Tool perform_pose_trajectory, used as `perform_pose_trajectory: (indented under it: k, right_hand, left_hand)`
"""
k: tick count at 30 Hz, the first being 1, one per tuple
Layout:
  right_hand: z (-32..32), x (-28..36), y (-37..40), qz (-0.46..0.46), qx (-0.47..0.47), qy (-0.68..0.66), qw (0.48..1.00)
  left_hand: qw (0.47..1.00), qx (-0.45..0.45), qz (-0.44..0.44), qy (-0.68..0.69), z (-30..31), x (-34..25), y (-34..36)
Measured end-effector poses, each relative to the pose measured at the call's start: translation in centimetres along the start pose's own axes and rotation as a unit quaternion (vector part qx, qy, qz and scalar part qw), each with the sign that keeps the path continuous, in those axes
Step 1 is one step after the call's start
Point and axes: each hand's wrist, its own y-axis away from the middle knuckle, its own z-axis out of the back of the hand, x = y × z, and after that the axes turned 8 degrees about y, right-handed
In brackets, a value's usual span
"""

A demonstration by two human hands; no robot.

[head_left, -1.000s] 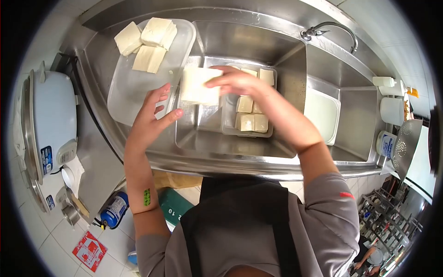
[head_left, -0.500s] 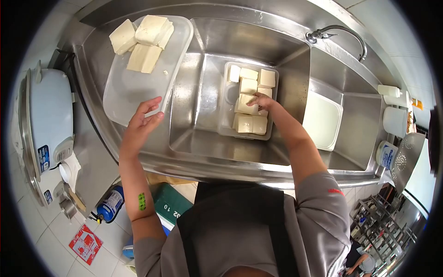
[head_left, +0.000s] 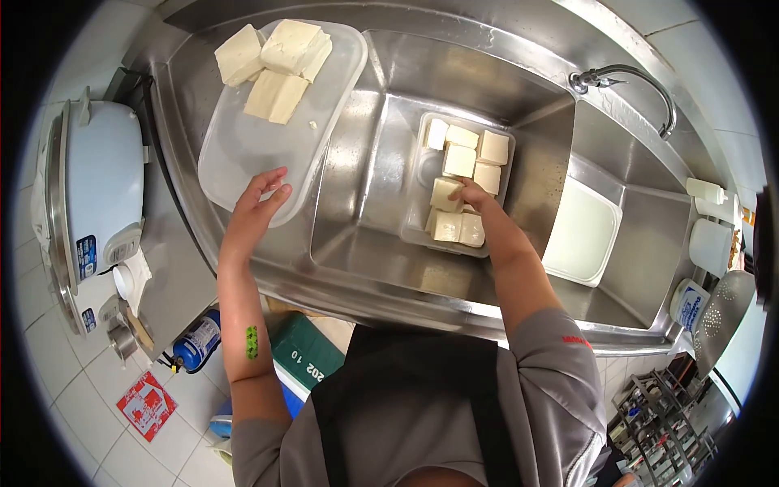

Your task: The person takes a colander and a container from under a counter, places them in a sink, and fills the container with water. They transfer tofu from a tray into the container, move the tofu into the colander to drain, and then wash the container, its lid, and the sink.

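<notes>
My right hand (head_left: 475, 196) reaches into a clear plastic container (head_left: 412, 231) in the sink, its fingers closed against a white block (head_left: 445, 195) that looks like tofu or fresh cheese. Several more such blocks, among them one at the centre (head_left: 460, 160), lie around it in the container. My left hand (head_left: 261, 201) is empty, fingers apart and curved, over the near edge of a translucent plastic lid or tray (head_left: 223, 162). On that tray's far part rests a small pile of larger white slabs (head_left: 276, 96), with a crumb beside them.
The container stands in a steel sink basin (head_left: 365, 252). A curved faucet (head_left: 633, 73) rises at the back right. Another basin on the right holds a white tray (head_left: 580, 235). Bottles and a perforated skimmer (head_left: 722, 312) are at the far right; a green box (head_left: 304, 349) is below.
The view has shifted, so the sink appears farther right. My right hand stays at the same block, its fingers now nearer the block's right edge. My left hand remains empty by the tray.
</notes>
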Motion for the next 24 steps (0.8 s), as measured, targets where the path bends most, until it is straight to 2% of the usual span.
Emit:
perform_pose_trajectory:
  k: [2,3,4,6,7,8,11,12,14,15,16,17,20,21,23,24]
  right_hand:
    - [0.4,0.2,0.4,0.027,0.088,-0.02,0.996]
    - [0.1,0.4,0.4,0.019,0.037,0.006,0.999]
    - [0.0,-0.9,-0.7,0.021,0.041,0.008,0.999]
    - [-0.4,-2.6,-3.2,0.037,-0.076,0.141,0.986]
    - [-1.1,-2.0,-2.5,0.045,-0.14,0.258,0.955]
    - [-1.6,-1.1,-1.3,0.05,-0.136,0.258,0.955]
    - [-2.8,0.5,0.4,-0.011,-0.24,0.362,0.901]
    - [-2.9,0.4,0.7,-0.005,-0.241,0.363,0.9]
    - [-3.3,1.5,2.9,0.02,-0.266,0.384,0.884]
    - [-3.5,2.2,3.2,0.026,-0.266,0.384,0.884]
    - [-3.4,2.5,3.5,0.025,-0.254,0.448,0.857]
    - [-3.3,2.9,3.8,0.023,-0.242,0.509,0.825]
    - [-2.9,6.0,4.6,0.078,-0.244,0.51,0.821]
    - [-2.8,6.9,3.7,0.091,-0.259,0.498,0.822]
    - [-3.3,11.6,6.4,0.159,-0.261,0.471,0.827]
    - [-3.5,13.3,6.6,0.211,-0.279,0.418,0.838]
  left_hand:
    - [1.0,-0.004,-0.011,-0.007,-0.1,-0.2,-0.5]
    - [1.0,-0.003,-0.011,-0.009,-0.2,-0.3,-0.7]
    - [1.0,-0.002,-0.007,-0.012,-0.2,-0.2,-0.6]
    - [0.999,-0.01,-0.015,-0.028,0.0,0.0,-1.1]
    - [0.999,-0.012,-0.023,-0.043,0.3,0.2,-1.5]
    - [0.999,-0.016,-0.022,-0.046,0.7,0.8,-2.2]
    - [0.989,-0.103,-0.08,-0.076,2.0,1.7,-5.6]
    - [0.982,-0.143,-0.091,-0.088,2.6,1.5,-7.0]
    - [0.933,-0.266,-0.229,-0.079,2.8,0.8,-10.3]
    - [0.919,-0.281,-0.266,-0.078,2.8,-0.2,-11.8]
    - [0.904,-0.293,-0.302,-0.077,2.4,-1.5,-13.1]
    - [0.885,-0.301,-0.326,-0.144,1.6,-2.8,-14.2]
    - [0.81,-0.333,-0.373,-0.307,-1.5,-6.3,-16.8]
    - [0.81,-0.334,-0.375,-0.304,-2.1,-7.1,-17.3]
    - [0.823,-0.293,-0.205,-0.442,-3.1,-8.5,-18.0]
    - [0.823,-0.293,-0.209,-0.439,-3.3,-8.7,-18.4]
